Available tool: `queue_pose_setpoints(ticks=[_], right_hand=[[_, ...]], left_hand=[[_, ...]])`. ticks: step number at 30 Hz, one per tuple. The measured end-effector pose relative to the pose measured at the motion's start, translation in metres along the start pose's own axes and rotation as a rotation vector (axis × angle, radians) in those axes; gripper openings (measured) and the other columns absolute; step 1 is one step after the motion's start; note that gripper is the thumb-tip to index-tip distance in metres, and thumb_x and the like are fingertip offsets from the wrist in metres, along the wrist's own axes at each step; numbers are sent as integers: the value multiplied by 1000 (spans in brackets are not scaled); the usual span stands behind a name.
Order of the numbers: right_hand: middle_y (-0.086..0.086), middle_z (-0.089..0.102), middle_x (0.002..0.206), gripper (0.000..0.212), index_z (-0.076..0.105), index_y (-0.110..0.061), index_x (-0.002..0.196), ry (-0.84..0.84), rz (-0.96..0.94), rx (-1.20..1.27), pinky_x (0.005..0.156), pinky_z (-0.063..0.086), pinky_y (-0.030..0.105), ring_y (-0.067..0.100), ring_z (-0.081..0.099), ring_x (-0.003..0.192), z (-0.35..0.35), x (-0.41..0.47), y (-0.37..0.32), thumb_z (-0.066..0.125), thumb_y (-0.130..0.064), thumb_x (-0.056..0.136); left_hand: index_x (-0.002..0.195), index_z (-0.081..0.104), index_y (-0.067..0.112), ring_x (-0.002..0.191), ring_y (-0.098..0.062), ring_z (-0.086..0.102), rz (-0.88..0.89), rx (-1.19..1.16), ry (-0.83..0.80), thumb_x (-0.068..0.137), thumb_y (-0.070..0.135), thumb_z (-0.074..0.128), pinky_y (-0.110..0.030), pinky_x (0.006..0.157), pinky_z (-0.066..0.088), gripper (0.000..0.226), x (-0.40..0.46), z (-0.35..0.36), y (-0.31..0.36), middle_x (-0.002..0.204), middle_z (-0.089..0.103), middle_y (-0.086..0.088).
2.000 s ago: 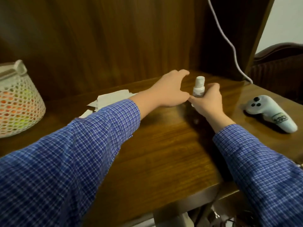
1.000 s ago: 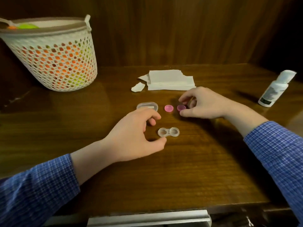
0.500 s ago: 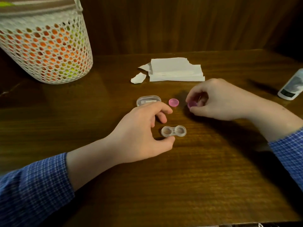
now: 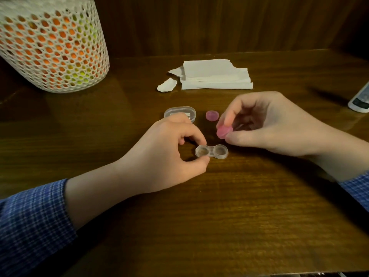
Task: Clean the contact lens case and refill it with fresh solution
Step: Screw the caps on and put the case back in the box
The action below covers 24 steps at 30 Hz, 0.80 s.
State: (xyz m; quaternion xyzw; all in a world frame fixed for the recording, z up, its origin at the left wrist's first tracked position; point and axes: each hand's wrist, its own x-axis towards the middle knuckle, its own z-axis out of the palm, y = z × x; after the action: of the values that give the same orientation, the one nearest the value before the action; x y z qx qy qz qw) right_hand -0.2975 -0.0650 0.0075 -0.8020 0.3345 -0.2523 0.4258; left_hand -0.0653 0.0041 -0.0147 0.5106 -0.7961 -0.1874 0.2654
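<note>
On the wooden table [image 4: 219, 206], the left hand [image 4: 159, 154] pinches the left well of the clear lens case [image 4: 211, 151] between thumb and fingers, while just above its right well the right hand [image 4: 267, 124] pinches a pink cap [image 4: 223, 131], a second pink cap [image 4: 212, 115] lying behind

One head-worn camera looks forward and down, close over the wooden table [image 4: 219, 216], toward the back panel.
</note>
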Motion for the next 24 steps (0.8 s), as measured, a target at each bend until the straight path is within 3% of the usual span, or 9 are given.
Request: queue_pose_setpoints(ticks=[4, 8, 13, 17, 24], right_hand=[[6, 77, 100, 25, 76, -16, 87, -69, -27, -38, 90, 58, 26, 15, 73, 101, -1, -6, 0, 82, -34, 72], [-7, 77, 102, 21, 77, -30, 81, -66, -47, -88, 87, 57, 32, 17, 71, 99, 4, -8, -1, 80, -46, 67], [-12, 77, 100, 11, 79, -30, 81, -89, -50, -132, 81, 58, 39, 17, 71, 95, 11, -8, 0, 85, -33, 73], [-13, 77, 101, 11, 80, -30, 81, -85, -30, -151, 81, 59, 46, 17, 72, 94, 10, -8, -1, 85, -33, 73], [-13, 77, 102, 10, 80, -29, 81, -93, -28, -146, 80, 59, 48, 19, 71, 91, 9, -7, -2, 84, -33, 73]], left_hand=[[103, 78, 29, 93, -6, 56, 13, 4, 14, 82, 40, 72, -16, 75, 47, 24, 0, 0, -1, 98, 63, 13], [103, 77, 30, 93, -7, 57, 14, 11, 10, 82, 40, 72, -21, 75, 50, 24, 0, 1, -1, 99, 62, 14], [101, 78, 31, 92, -8, 57, 14, 18, 17, 82, 38, 73, -24, 75, 51, 20, 0, 1, -1, 97, 63, 14], [100, 78, 30, 91, -10, 58, 8, -2, 9, 82, 38, 73, -34, 76, 53, 20, 0, 1, 0, 96, 64, 13], [99, 79, 29, 91, -12, 57, 9, -21, 10, 82, 38, 72, -38, 76, 53, 20, 0, 0, 1, 96, 64, 10]])
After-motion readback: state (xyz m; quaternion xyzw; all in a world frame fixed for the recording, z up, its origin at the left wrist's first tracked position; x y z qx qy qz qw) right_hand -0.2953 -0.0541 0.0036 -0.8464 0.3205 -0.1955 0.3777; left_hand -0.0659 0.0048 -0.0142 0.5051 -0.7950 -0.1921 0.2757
